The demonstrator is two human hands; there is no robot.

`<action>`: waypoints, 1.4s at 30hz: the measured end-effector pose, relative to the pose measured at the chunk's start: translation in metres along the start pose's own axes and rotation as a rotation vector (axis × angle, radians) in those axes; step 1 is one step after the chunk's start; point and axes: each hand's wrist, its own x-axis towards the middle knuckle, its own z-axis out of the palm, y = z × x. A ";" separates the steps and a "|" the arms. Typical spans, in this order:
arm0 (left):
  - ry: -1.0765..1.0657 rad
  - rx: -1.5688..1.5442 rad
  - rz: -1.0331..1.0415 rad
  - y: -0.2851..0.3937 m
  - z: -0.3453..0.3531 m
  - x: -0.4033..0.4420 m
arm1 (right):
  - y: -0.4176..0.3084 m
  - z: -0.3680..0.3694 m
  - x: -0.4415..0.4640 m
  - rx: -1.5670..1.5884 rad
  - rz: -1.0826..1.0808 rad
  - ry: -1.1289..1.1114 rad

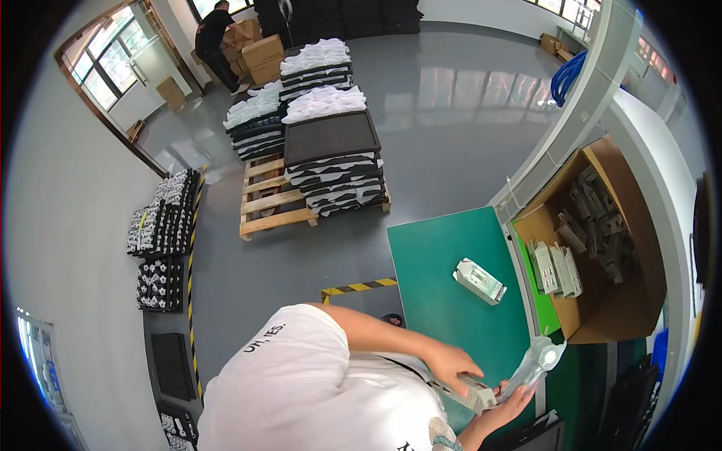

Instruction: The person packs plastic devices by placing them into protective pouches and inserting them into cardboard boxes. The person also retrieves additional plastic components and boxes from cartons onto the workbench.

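Near the front right edge of the green table (451, 248), my left hand (453, 366) is closed on a small printed box (475, 397). Just to its right, my right hand (511, 406) holds a clear plastic bag (530, 370) with a white round-ended item inside, close against the open end of the box. Farther back on the green table lies another printed box (480, 282), with its end flaps open.
A large carton (617, 308) at the right holds several small boxes (553, 269). Stacked black trays (335, 143) with white items stand on a wooden pallet (274, 203). A person (216, 46) bends over cartons at the back left.
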 end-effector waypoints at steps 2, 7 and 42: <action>-0.171 0.099 0.093 -0.001 -0.026 -0.001 | 0.003 -0.005 0.004 0.025 0.029 -0.030; -0.650 0.135 0.098 0.017 -0.039 0.027 | -0.004 0.004 0.000 0.096 0.037 -0.200; 0.252 0.309 0.123 0.038 -0.032 0.045 | -0.071 -0.058 -0.038 -0.629 -0.679 -0.426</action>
